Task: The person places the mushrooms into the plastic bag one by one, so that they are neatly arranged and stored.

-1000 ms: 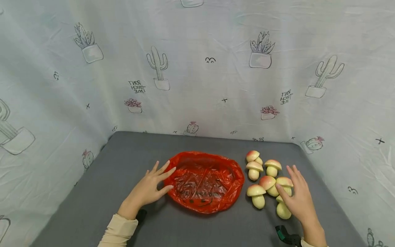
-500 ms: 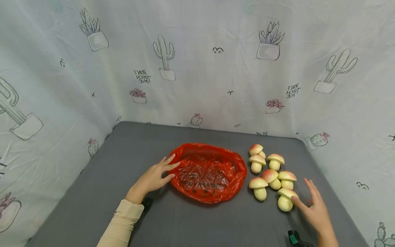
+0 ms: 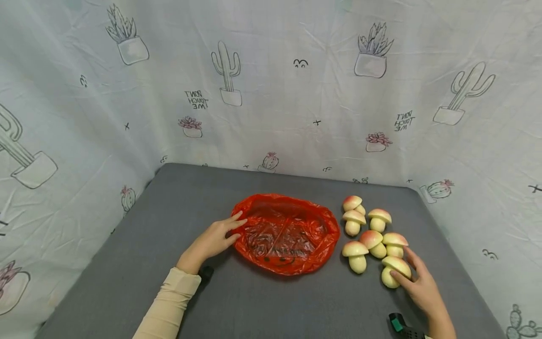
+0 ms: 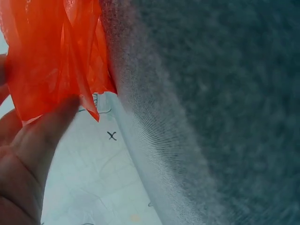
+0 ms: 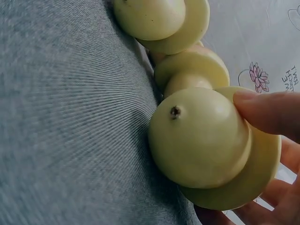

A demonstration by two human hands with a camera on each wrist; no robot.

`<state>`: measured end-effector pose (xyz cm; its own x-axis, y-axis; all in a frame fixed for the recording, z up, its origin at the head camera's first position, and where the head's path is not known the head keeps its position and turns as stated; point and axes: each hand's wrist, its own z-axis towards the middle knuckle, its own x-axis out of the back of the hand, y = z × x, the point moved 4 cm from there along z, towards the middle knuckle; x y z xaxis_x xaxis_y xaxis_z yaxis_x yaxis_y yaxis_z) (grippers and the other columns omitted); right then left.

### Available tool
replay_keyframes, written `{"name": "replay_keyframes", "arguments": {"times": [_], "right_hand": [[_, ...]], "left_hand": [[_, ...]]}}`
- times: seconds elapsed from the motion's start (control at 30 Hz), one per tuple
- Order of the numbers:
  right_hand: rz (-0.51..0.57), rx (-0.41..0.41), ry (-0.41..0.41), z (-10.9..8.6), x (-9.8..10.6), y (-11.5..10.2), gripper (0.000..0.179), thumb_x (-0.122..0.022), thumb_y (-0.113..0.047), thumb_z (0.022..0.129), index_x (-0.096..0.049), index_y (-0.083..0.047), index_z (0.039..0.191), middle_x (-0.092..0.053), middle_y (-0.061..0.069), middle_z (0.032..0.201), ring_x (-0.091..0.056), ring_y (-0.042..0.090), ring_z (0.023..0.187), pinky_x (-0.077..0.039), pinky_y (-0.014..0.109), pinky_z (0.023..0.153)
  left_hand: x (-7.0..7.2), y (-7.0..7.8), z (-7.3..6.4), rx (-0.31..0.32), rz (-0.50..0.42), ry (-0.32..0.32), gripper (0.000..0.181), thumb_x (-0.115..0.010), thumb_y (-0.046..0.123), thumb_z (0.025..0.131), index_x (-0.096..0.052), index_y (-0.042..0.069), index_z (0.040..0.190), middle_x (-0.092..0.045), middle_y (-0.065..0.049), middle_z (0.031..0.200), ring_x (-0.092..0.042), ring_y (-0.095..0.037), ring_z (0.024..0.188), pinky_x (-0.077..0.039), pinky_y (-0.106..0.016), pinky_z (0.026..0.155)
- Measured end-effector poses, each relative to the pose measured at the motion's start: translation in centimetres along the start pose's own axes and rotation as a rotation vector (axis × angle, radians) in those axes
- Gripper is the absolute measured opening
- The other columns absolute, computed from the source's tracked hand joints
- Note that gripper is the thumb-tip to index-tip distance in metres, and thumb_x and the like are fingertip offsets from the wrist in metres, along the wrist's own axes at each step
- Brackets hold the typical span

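A red plastic bag (image 3: 277,269) lies mouth up on the grey table, with dark print inside. At its left rim, my left hand (image 3: 211,240) holds the edge; in the left wrist view the bag's folds (image 4: 42,56) come between thumb and fingers. On the right, my right hand (image 3: 425,287) grips the nearest pale yellow toy mushroom (image 3: 395,268), thumb at the stem and fingers around the cap. In the right wrist view the round stem end (image 5: 201,140) shows a small brown mark. Some fingers are hidden behind the cap.
Several more toy mushrooms (image 3: 355,256), some with reddish caps, stand close together between the bag and the right hand. Dark wrist devices (image 3: 402,325) sit under both wrists. A pale curtain (image 3: 271,94) with cactus drawings hangs behind the grey table (image 3: 139,254).
My right hand moved off to the right, then came back in and closed round the nearest mushroom. My left fingers have drawn in at the bag's rim. The head view tilted downward.
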<state>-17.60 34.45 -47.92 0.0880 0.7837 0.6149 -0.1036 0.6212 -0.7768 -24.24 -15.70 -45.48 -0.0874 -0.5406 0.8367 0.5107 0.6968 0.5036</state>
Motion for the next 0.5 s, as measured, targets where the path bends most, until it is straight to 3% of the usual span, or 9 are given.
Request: {"name": "replay_keyframes", "arguments": {"times": [0.1,0.17,0.37,0.5], "right_hand": [[-0.023,-0.016,0.004,-0.15,-0.03,0.26,0.075,-0.065,-0.013,0.089,-0.023,0.003,0.148,-0.030,0.033,0.141,-0.030,-0.012,0.109,-0.028,-0.003,0.075],[-0.039,-0.032,-0.002,-0.24,0.02,0.36,0.073,-0.065,-0.016,0.090,-0.024,0.003,0.148,-0.032,0.033,0.140,-0.022,-0.024,0.101,-0.026,-0.003,0.075],[-0.080,-0.087,-0.013,-0.21,0.40,0.53,0.065,-0.064,-0.022,0.091,-0.035,0.004,0.143,-0.037,0.031,0.137,-0.023,-0.028,0.096,-0.027,-0.001,0.073],[-0.082,-0.140,-0.029,-0.25,0.48,0.76,0.064,-0.063,-0.027,0.091,-0.038,0.003,0.141,-0.038,0.031,0.137,-0.024,-0.027,0.094,-0.031,0.000,0.072]], "left_hand": [[-0.04,0.09,0.13,0.016,0.002,-0.001,0.044,-0.062,0.010,0.091,-0.054,0.001,0.133,-0.039,-0.019,0.147,-0.054,-0.037,0.120,-0.048,-0.046,0.093],[-0.06,0.03,0.25,0.025,0.011,0.000,0.042,-0.062,0.010,0.090,-0.057,0.000,0.130,-0.040,-0.019,0.146,-0.051,-0.037,0.123,-0.046,-0.048,0.096],[-0.03,-0.30,0.62,0.017,0.049,0.032,0.030,-0.064,0.006,0.087,-0.067,-0.003,0.116,-0.043,-0.020,0.144,-0.054,-0.037,0.121,-0.048,-0.047,0.094],[-0.10,-0.27,0.54,0.026,0.067,0.030,0.029,-0.065,0.006,0.087,-0.067,-0.003,0.114,-0.043,-0.020,0.144,-0.054,-0.037,0.120,-0.048,-0.047,0.094]]}}
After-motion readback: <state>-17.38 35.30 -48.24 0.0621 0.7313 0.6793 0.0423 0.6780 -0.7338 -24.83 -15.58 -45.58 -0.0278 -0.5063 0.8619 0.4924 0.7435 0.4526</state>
